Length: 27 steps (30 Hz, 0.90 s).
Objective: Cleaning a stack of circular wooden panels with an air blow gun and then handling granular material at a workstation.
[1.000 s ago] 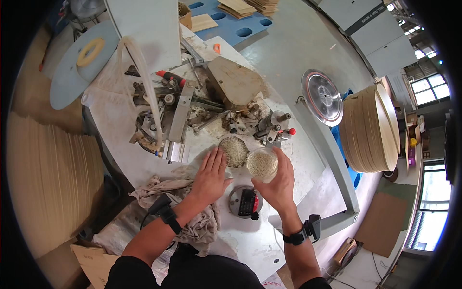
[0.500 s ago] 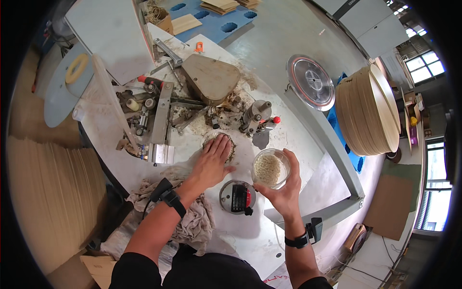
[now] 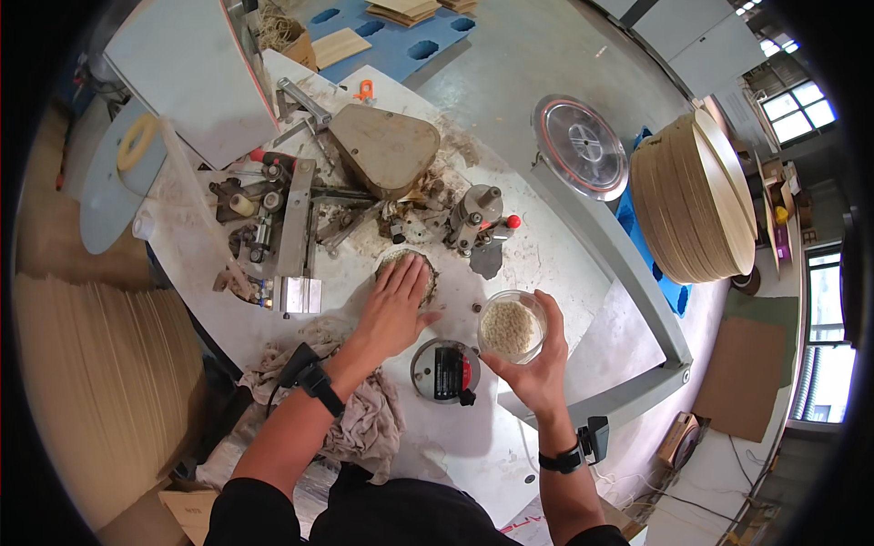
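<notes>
My right hand (image 3: 535, 369) is wrapped around a clear round cup (image 3: 543, 335), thumb at its near side and fingers along its right side. Off-white pellets (image 3: 509, 328) lie in the cup. My left hand (image 3: 393, 308) rests flat, fingers stretched out, on a round patch with a pale, speckled rim (image 3: 431, 284) in the white machine table (image 3: 455, 437); most of the patch is hidden under the fingers. Between the hands, nearer to me, sits a round metal fitting with a black-and-red part (image 3: 448, 373).
Ahead stand a beige wedge-shaped cover (image 3: 384, 150), metal machine parts (image 3: 296, 223) and a post with a red knob (image 3: 478, 218). A crumpled rag (image 3: 364, 419) lies under my left forearm. A grey frame (image 3: 637, 291) curves along the right. Stacked board sheets (image 3: 109, 382) rise at left.
The whole view has shifted slightly, with the table things a little further left. Both hands keep nearly the same places, left on the round patch, right around the cup.
</notes>
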{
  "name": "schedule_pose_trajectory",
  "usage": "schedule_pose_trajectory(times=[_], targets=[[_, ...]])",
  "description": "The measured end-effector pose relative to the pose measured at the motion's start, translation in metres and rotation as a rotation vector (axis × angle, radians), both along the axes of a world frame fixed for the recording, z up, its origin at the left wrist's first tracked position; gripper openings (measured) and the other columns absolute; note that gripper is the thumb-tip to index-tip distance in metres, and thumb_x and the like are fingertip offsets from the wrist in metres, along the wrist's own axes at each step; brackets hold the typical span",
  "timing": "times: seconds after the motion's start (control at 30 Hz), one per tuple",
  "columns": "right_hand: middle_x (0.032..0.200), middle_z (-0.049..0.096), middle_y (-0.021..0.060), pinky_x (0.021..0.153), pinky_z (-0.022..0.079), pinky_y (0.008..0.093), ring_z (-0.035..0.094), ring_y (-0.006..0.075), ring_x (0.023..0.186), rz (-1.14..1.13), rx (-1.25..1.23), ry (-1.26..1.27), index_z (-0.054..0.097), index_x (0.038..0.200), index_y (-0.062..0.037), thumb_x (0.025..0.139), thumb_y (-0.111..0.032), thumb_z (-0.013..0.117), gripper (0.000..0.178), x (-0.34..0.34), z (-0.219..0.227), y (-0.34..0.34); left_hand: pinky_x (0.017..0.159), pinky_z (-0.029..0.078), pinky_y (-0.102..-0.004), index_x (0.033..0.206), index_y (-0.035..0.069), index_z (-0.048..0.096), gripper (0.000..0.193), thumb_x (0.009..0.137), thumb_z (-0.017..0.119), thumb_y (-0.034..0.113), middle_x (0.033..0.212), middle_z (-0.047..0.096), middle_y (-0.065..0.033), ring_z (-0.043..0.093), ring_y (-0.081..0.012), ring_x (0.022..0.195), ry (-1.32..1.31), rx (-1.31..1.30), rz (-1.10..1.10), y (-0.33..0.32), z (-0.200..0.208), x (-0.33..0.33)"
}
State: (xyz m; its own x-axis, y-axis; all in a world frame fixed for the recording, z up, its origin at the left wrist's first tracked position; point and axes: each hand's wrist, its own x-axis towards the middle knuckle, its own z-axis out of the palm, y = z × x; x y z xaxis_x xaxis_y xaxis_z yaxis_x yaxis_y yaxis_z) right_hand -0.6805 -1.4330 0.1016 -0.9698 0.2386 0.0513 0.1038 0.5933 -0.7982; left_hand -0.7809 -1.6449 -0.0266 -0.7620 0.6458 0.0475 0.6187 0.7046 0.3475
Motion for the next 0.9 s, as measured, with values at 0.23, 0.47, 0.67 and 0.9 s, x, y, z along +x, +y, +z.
schedule_pose_trajectory(times=[0.23, 0.47, 0.67, 0.9], targets=[[0.128, 0.060, 0.0211, 0.104, 0.046, 0.0414, 0.060, 0.0332, 0.120, -0.005, 0.017, -0.002, 0.041, 0.141, 0.0029, 0.061, -0.017, 0.091, 0.097, 0.002, -0.001, 0.001, 0.123, 0.019, -0.0453, 0.147, -0.009, 0.035, 0.078, 0.095, 0.060, 0.043, 0.156, 0.035, -0.0235, 0.027, -0.0349, 0.148, -0.021, -0.004, -0.012, 0.000, 0.003, -0.004], [0.129, 0.059, 0.0212, 0.104, 0.046, 0.0417, 0.060, 0.0337, 0.120, -0.011, 0.049, 0.021, 0.041, 0.142, 0.0011, 0.060, -0.017, 0.091, 0.098, 0.008, -0.003, 0.006, 0.123, 0.020, -0.0453, 0.147, -0.011, 0.034, 0.079, 0.095, 0.061, 0.041, 0.155, 0.035, -0.0256, 0.027, -0.0360, 0.148, 0.003, 0.004, 0.096, -0.006, -0.003, 0.002], [0.129, 0.059, 0.0210, 0.105, 0.046, 0.0419, 0.059, 0.0342, 0.121, -0.023, 0.009, -0.023, 0.042, 0.142, 0.0004, 0.060, -0.015, 0.090, 0.097, 0.010, -0.003, 0.007, 0.123, 0.020, -0.0449, 0.148, -0.011, 0.034, 0.080, 0.094, 0.063, 0.042, 0.157, 0.033, -0.0251, 0.026, -0.0355, 0.149, -0.061, -0.010, 0.130, 0.005, 0.004, 0.000], [0.128, 0.060, 0.0213, 0.104, 0.046, 0.0417, 0.060, 0.0345, 0.120, -0.050, 0.041, -0.012, 0.042, 0.142, 0.0005, 0.060, -0.014, 0.090, 0.096, 0.015, -0.006, 0.014, 0.123, 0.018, -0.0441, 0.148, -0.009, 0.034, 0.081, 0.094, 0.062, 0.044, 0.159, 0.031, -0.0232, 0.023, -0.0339, 0.151, -0.028, 0.006, -0.079, -0.008, 0.005, 0.003]])
